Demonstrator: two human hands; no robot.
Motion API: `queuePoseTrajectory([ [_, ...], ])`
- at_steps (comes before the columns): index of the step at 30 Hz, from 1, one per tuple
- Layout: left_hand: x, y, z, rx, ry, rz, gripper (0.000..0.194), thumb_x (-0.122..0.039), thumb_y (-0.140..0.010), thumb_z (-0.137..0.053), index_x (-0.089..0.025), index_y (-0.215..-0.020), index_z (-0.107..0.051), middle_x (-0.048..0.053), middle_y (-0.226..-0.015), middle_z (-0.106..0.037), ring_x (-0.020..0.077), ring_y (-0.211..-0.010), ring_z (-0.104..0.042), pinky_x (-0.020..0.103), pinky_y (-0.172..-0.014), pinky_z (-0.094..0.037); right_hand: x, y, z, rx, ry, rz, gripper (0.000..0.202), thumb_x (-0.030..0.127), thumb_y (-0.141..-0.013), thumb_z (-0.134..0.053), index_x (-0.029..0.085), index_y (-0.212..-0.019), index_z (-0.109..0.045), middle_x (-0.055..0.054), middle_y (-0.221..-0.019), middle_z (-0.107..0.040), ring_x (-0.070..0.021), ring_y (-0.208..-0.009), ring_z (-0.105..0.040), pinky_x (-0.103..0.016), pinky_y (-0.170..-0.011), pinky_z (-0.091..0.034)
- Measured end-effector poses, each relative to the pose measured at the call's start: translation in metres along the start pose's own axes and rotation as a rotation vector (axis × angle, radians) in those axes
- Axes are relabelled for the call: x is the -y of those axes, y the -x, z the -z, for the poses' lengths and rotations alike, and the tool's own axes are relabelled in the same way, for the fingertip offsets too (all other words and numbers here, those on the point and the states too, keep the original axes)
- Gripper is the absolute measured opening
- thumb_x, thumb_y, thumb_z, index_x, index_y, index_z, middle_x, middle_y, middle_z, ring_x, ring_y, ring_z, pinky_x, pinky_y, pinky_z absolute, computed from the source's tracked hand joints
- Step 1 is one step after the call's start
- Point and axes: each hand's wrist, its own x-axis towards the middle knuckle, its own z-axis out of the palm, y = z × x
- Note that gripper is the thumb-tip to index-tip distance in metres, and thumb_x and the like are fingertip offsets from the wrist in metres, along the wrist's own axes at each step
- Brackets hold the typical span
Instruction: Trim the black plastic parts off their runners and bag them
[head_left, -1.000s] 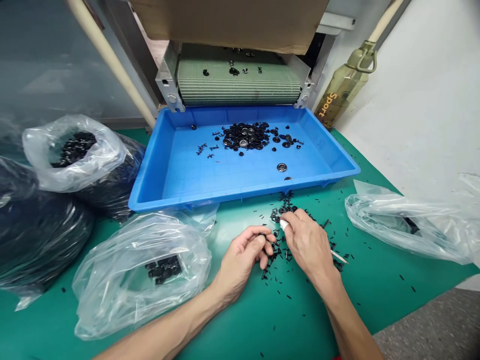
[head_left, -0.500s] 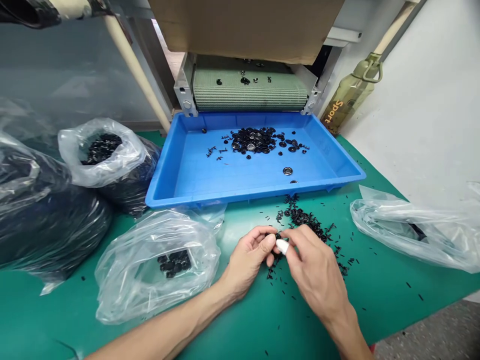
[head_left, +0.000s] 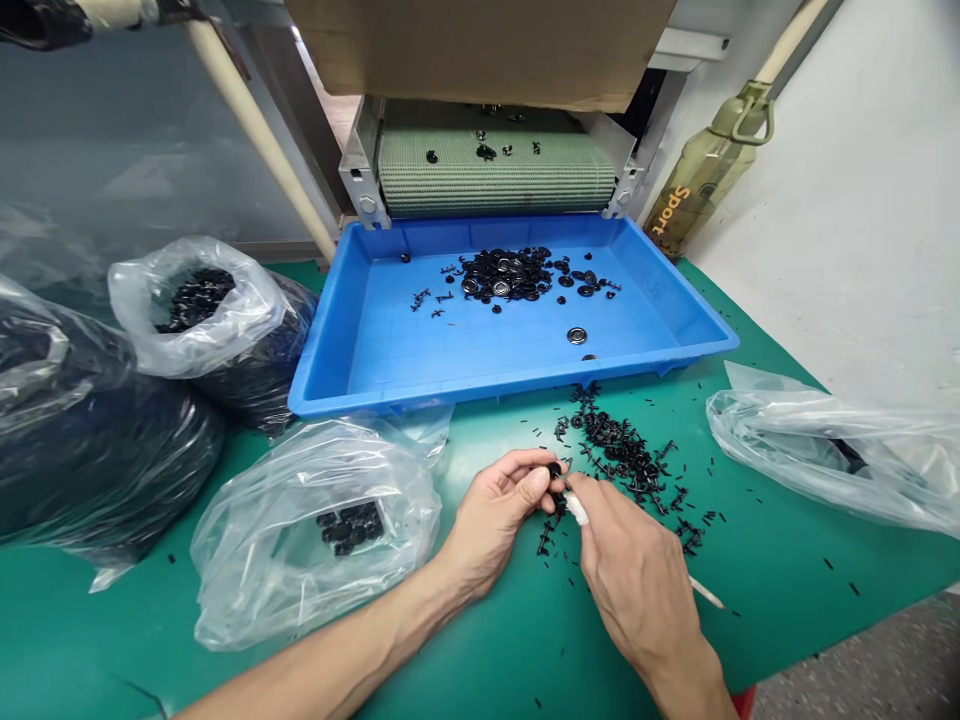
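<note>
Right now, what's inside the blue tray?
The blue tray holds a heap of black parts, loose pieces around it, and a ringed disc nearer the front wall. The wall partly hides another piece; anything beneath the heap is covered.

A bottle (head_left: 709, 170) (greenish) stands by a wall (head_left: 862, 220).

The tray (head_left: 420, 350) sits on the table (head_left: 465, 650) before the conveyor belt (head_left: 495, 190), a heap of parts (head_left: 514, 270) inside. Left are two filled bags (head_left: 247, 370); a third bag (head_left: 255, 570) lies nearer. Loose parts (head_left: 622, 450) spread before the tray. Right of the belt is a bottle (head_left: 701, 175); the rightmost bag (head_left: 787, 440) seemingly holds something.
</note>
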Motion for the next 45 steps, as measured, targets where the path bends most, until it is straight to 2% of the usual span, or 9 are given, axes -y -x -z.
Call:
queuePoseTrajectory([
  [11, -0.002, 0.001, -0.002, -0.002, -0.008, -0.007, 0.019, -0.026, -0.081, -0.072, -0.015, -0.096, -0.070, 0.006, -0.092, -0.069, 0.0091, -0.071, -0.058, 0.022, -0.074, -0.048, 0.001, 0.001, -0.002, -0.052, 0.068, 0.006, 0.036, 0.022, -0.101, -0.025, 0.017, -0.109, -0.060, -0.006, -0.081, -0.064, -0.0169, -0.073, -0.062, -0.027, -0.058, -0.037],
  [22, -0.001, 0.001, -0.003, -0.044, -0.072, -0.051, 0.014, -0.022, -0.077, -0.076, -0.016, -0.084, -0.066, 0.004, -0.095, -0.070, 0.0088, -0.069, -0.058, 0.023, -0.071, -0.049, 0.011, 0.003, -0.010, -0.059, 0.064, -0.057, 0.028, 0.012, -0.096, -0.034, 0.017, -0.104, -0.060, -0.003, -0.073, -0.061, -0.0176, -0.068, -0.058, -0.028, -0.061, -0.035],
  [24, -0.001, 0.000, -0.002, -0.040, -0.098, -0.048, 0.014, -0.024, -0.077, -0.076, -0.016, -0.083, -0.066, 0.004, -0.093, -0.070, 0.0095, -0.070, -0.058, 0.023, -0.069, -0.048, 0.009, 0.003, -0.009, -0.020, -0.039, -0.100, 0.029, 0.009, -0.092, -0.034, 0.018, -0.099, -0.060, -0.002, -0.072, -0.061, -0.0166, -0.064, -0.058, -0.027, -0.057, -0.033],
  [28, -0.001, -0.001, -0.002, 0.001, -0.107, -0.047, 0.017, -0.027, -0.077, -0.076, -0.015, -0.083, -0.066, 0.005, -0.089, -0.070, 0.0100, -0.069, -0.059, 0.023, -0.067, -0.049, 0.000, -0.002, -0.004, 0.208, -0.328, -0.208, 0.025, 0.009, -0.086, -0.035, 0.022, -0.085, -0.057, 0.004, -0.059, -0.055, -0.0127, -0.047, -0.046, -0.024, -0.047, -0.028],
  [31, -0.002, -0.001, -0.003, 0.001, -0.133, -0.041, 0.017, -0.028, -0.081, -0.073, -0.015, -0.087, -0.064, 0.004, -0.087, -0.070, 0.0090, -0.066, -0.059, 0.024, -0.068, -0.049, -0.008, -0.007, 0.000, 0.313, -0.428, -0.252, 0.024, 0.012, -0.087, -0.033, 0.023, -0.077, -0.052, 0.005, -0.055, -0.048, -0.0117, -0.045, -0.041, -0.023, -0.046, -0.026],
  [35, 0.000, 0.000, -0.003, -0.043, -0.188, -0.068, 0.015, -0.027, -0.085, -0.068, -0.016, -0.091, -0.061, 0.003, -0.091, -0.070, 0.0089, -0.068, -0.059, 0.023, -0.069, -0.049, -0.023, -0.013, 0.005, 0.210, -0.242, -0.377, 0.022, 0.016, -0.089, -0.034, 0.022, -0.083, -0.055, 0.004, -0.054, -0.047, -0.0126, -0.045, -0.039, -0.025, -0.046, -0.023],
  [39, -0.001, 0.001, -0.003, -0.038, -0.159, -0.031, 0.012, -0.026, -0.086, -0.066, -0.017, -0.092, -0.060, 0.004, -0.095, -0.069, 0.0093, -0.068, -0.059, 0.023, -0.066, -0.048, -0.042, -0.022, 0.005, 0.099, -0.111, -0.343, 0.023, 0.017, -0.090, -0.040, 0.021, -0.098, -0.061, -0.001, -0.079, -0.062, -0.0144, -0.063, -0.052, -0.025, -0.054, -0.029],
  [42, -0.004, 0.001, -0.004, -0.032, -0.062, -0.005, 0.011, -0.023, -0.085, -0.066, -0.017, -0.091, -0.060, 0.005, -0.095, -0.069, 0.0087, -0.064, -0.057, 0.022, -0.061, -0.047, -0.050, -0.034, 0.000, 0.115, 0.003, -0.311, 0.030, 0.015, -0.089, -0.043, 0.022, -0.111, -0.063, -0.004, -0.093, -0.062, -0.0155, -0.070, -0.055, -0.026, -0.055, -0.027],
  [45, -0.007, 0.000, -0.005, -0.041, 0.007, 0.019, 0.010, -0.021, -0.084, -0.066, -0.016, -0.092, -0.063, 0.005, -0.092, -0.067, 0.0092, -0.066, -0.056, 0.020, -0.059, -0.047, -0.053, -0.043, -0.005, 0.151, 0.058, -0.307, 0.033, 0.012, -0.088, -0.042, 0.022, -0.111, -0.064, -0.005, -0.091, -0.060, -0.0147, -0.066, -0.052, -0.026, -0.053, -0.025],
])
